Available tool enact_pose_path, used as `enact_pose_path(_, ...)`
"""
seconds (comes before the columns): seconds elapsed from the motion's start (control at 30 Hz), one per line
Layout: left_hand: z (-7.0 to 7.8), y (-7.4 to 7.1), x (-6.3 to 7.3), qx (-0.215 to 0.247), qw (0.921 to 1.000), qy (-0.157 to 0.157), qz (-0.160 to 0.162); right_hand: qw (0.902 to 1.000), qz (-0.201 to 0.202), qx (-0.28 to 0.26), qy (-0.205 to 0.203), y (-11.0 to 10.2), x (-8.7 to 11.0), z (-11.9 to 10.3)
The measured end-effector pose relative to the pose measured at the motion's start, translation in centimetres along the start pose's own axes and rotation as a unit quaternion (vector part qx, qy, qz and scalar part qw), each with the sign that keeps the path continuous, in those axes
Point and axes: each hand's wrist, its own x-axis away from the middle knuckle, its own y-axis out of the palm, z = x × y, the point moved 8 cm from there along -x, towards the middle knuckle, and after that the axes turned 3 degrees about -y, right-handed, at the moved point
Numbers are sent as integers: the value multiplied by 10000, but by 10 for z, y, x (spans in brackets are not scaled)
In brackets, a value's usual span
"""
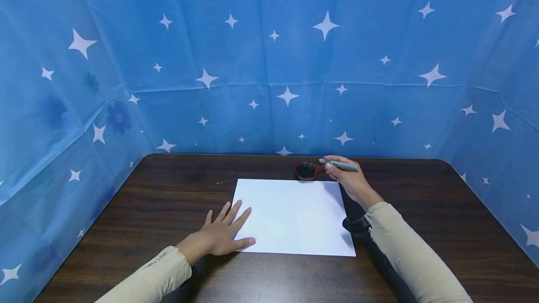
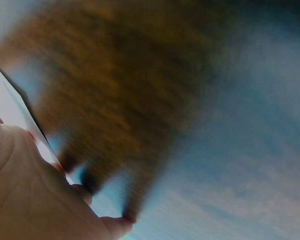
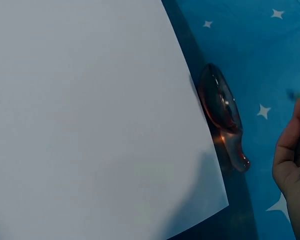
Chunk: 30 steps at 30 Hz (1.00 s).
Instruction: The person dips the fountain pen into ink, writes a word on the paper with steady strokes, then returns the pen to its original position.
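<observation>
A white sheet of paper [image 1: 294, 219] lies flat on the dark wooden table. Fingers spread, my left hand [image 1: 221, 235] rests over the sheet's left edge. My right hand [image 1: 351, 183] holds a pale green pen [image 1: 345, 166] above the far right corner of the paper, the pen pointing left. Close to that hand, just past the sheet's far edge, lies a reddish-brown handled thing [image 1: 306, 171] with a rounded, dark, glossy head. In the right wrist view its short handle [image 3: 235, 152] shows beside the paper's edge. A blurred palm and fingers fill much of the left wrist view.
A brown wood-grain table [image 1: 177, 200] with rounded far corners spreads around the paper. Behind and at both sides hangs a blue curtain [image 1: 261, 60] with white stars. A black watch [image 1: 357, 224] sits on the right wrist, below the pale sleeve [image 1: 412, 251].
</observation>
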Motion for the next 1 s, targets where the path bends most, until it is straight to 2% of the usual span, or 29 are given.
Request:
enact_pose_path(0.17,-2,0,0,-7,10000,-4,-52,9997,-98,-139,194,1,-1,4)
enact_pose_path(0.37,-3,-2,2,-11,10000,-24,-91,9990,-284,-268,212,3,0,4)
enact_pose_path(0.6,-4,-4,3,7,10000,9,-86,9993,-98,-202,284,4,-1,2)
enact_pose_path(1.0,-7,-8,3,-12,9999,84,-103,9993,-32,-157,336,7,-4,-3)
